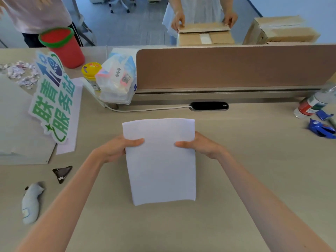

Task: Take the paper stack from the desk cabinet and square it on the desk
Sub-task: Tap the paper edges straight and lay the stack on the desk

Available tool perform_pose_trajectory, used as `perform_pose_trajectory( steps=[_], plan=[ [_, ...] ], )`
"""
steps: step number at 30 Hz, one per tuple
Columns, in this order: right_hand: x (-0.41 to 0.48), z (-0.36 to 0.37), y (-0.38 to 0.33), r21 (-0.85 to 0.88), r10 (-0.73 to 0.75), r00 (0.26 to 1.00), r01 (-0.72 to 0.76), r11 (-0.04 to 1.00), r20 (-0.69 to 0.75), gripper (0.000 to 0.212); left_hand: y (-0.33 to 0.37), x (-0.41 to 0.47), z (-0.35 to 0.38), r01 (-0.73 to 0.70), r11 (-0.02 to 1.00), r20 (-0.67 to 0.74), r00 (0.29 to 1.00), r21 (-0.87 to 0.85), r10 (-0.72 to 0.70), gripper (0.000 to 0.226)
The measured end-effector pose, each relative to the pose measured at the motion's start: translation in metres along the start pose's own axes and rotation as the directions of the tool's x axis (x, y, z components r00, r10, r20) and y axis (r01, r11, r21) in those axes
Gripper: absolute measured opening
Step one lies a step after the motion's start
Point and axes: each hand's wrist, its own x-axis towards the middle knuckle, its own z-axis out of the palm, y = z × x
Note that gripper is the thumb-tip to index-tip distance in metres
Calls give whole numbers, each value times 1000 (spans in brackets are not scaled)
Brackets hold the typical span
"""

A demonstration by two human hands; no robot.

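Both hands — left hand [116,148], right hand [201,145] — clamp the paper stack [161,164] upright on the surface [245,142]; a loosened grip could fan the sheets.

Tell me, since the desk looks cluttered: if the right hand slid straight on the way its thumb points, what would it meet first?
The right hand points left across the paper stack, so it would probably meet the left hand gripping the opposite edge first; depth is unclear.

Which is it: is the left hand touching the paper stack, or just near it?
Touching. The head view shows the left hand gripping the paper stack at its left edge, thumb lying over the top sheet. The right hand grips the opposite edge likewise.
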Motion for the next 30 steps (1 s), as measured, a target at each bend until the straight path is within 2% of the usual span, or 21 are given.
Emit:
perform_pose_trajectory(
  steps=[4, 8, 11, 14, 17, 20, 22, 24, 26, 28, 30],
  plan=[
    [39, 17, 14, 76, 72, 997, -71, 995, -1, 41, -13, 29, -32, 108, 994, 43, 993, -24, -107, 48],
    [74, 25, 34, 138, 157, 983, -143, 980, -90, 39, -30, 68, -56, 178, 982, 74, 982, -68, -173, 52],
    [94, 26, 45, 191, 203, 964, -169, 967, -173, 35, -40, 96, -67, 200, 979, 79, 978, -52, -195, 41],
    [111, 29, 52, 190, 220, 935, -171, 967, -279, 28, -49, 120, -79, 190, 978, 33, 981, 80, -194, 36],
    [130, 30, 60, 162, 252, 887, -203, 966, -386, 15, -52, 141, -86, 163, 977, -90, 984, 136, -152, 38],
    [149, 30, 69, 93, 287, 827, -277, 956, -483, 10, -58, 157, -90, 121, 981, -199, 976, 151, -89, 32],
    [155, 31, 72, -14, 276, 792, -338, 941, -545, 15, -64, 163, -93, 87, 963, -256, 967, 256, -20, 19],
    [160, 32, 73, -132, 242, 773, -386, 913, -587, 21, -70, 168, -95, 87, 890, -294, 954, 448, 55, 14],
    [163, 32, 76, -236, 212, 753, -439, 867, -623, 17, -70, 170, -94, 127, 760, -321, 940, 637, 112, 22],
    [164, 31, 79, -290, 190, 728, -479, 829, -658, 14, -68, 171, -92, 169, 693, -359, 923, 700, 138, 27],
    [164, 31, 82, -297, 178, 706, -495, 817, -686, 17, -68, 173, -92, 221, 691, -414, 902, 689, 125, 32]
  ],
)
